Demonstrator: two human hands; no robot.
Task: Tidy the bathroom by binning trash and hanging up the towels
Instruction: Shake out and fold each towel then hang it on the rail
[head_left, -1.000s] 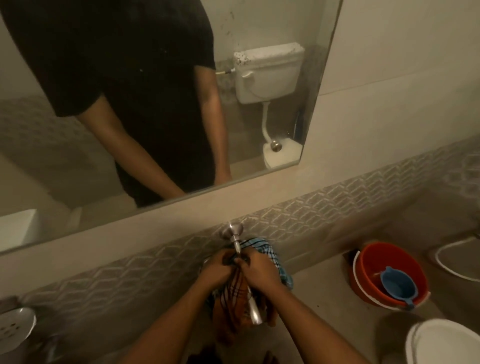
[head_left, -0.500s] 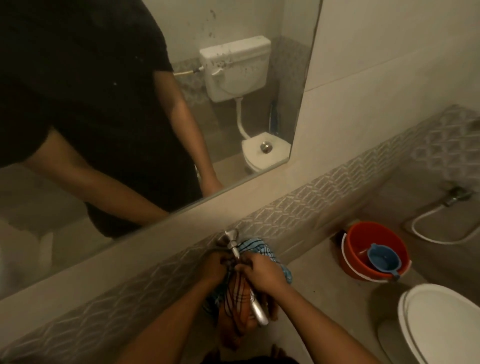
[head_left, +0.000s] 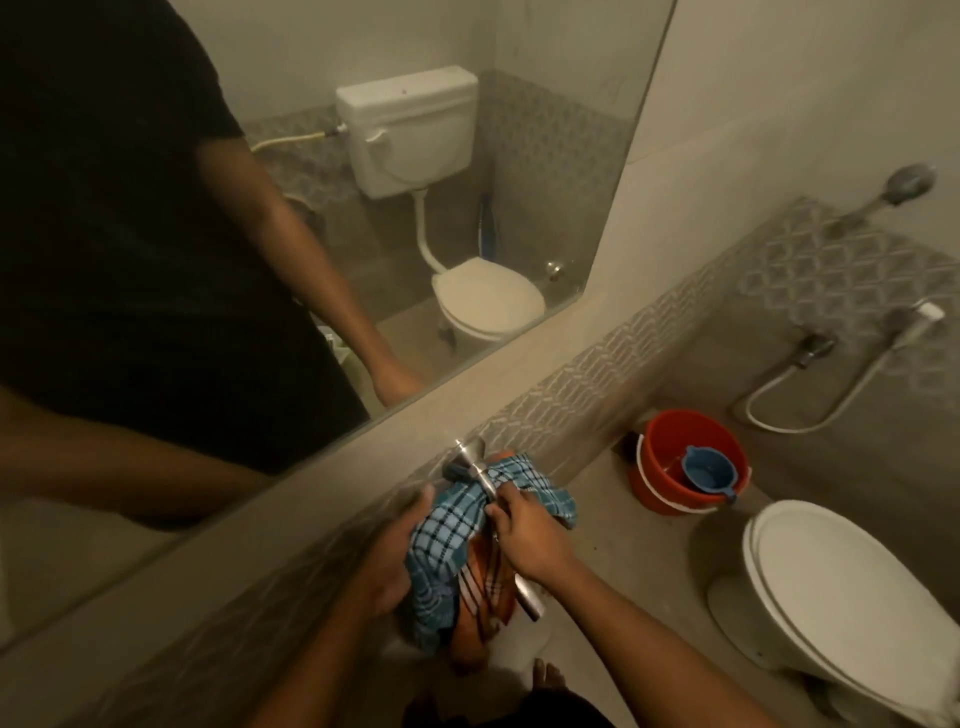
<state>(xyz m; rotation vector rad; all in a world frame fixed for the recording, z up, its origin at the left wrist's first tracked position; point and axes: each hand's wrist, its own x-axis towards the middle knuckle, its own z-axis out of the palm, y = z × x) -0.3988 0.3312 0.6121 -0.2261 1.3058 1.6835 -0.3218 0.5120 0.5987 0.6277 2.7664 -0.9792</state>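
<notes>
A blue checked towel (head_left: 447, 525) hangs over a short metal towel bar (head_left: 480, 475) that sticks out from the patterned tile wall below the mirror. An orange striped towel (head_left: 480, 597) hangs beneath it on the same bar. My left hand (head_left: 397, 551) lies against the left side of the blue towel with its fingers extended. My right hand (head_left: 524, 535) pinches the blue cloth at the bar, its fingers curled on the fabric. The bar's free end (head_left: 530, 605) shows below my right wrist.
A white toilet (head_left: 831, 597) with its lid down stands at the right. A red bucket (head_left: 691, 460) holding a blue mug (head_left: 709, 470) sits on the floor by the wall. A hand shower hose (head_left: 810, 395) hangs on the far wall. The mirror (head_left: 363, 208) fills the upper left.
The blue checked towel has been spread out wider over the bar and now covers the orange towel's upper part. My left hand moved from the bar to the towel's left side. The view shifted right.
</notes>
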